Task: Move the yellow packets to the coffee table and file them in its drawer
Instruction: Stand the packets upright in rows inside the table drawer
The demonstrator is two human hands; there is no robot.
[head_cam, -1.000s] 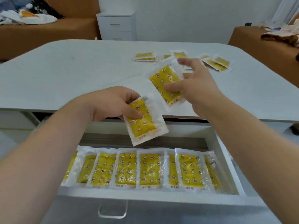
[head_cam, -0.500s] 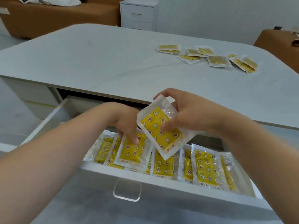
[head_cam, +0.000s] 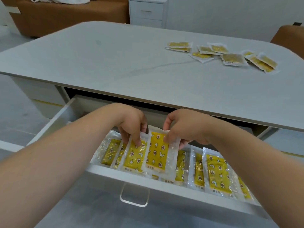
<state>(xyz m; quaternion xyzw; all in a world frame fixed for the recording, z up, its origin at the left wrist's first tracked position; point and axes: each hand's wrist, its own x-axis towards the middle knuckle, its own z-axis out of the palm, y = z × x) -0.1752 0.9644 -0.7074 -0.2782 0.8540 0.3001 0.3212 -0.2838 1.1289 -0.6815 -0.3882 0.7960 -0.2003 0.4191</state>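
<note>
The coffee table's white drawer (head_cam: 164,186) stands pulled out below the tabletop, holding a row of several yellow packets (head_cam: 217,173) in clear wrappers. My left hand (head_cam: 131,122) pinches the top of one yellow packet (head_cam: 135,157) and sets it upright among the row. Beside it, my right hand (head_cam: 182,129) pinches the top edge of a second yellow packet (head_cam: 158,155), which stands just right of the first. Several more loose packets (head_cam: 230,58) lie on the far right of the grey tabletop (head_cam: 115,63).
A clear handle (head_cam: 134,198) sits on the drawer front. Brown sofas stand at the back left (head_cam: 65,15) and far right (head_cam: 289,35). A white bedside cabinet (head_cam: 148,12) is behind the table. Grey floor lies to the left.
Both hands have come down from above the tabletop into the drawer, each carrying its packet. The two packets now stand side by side in the row.
</note>
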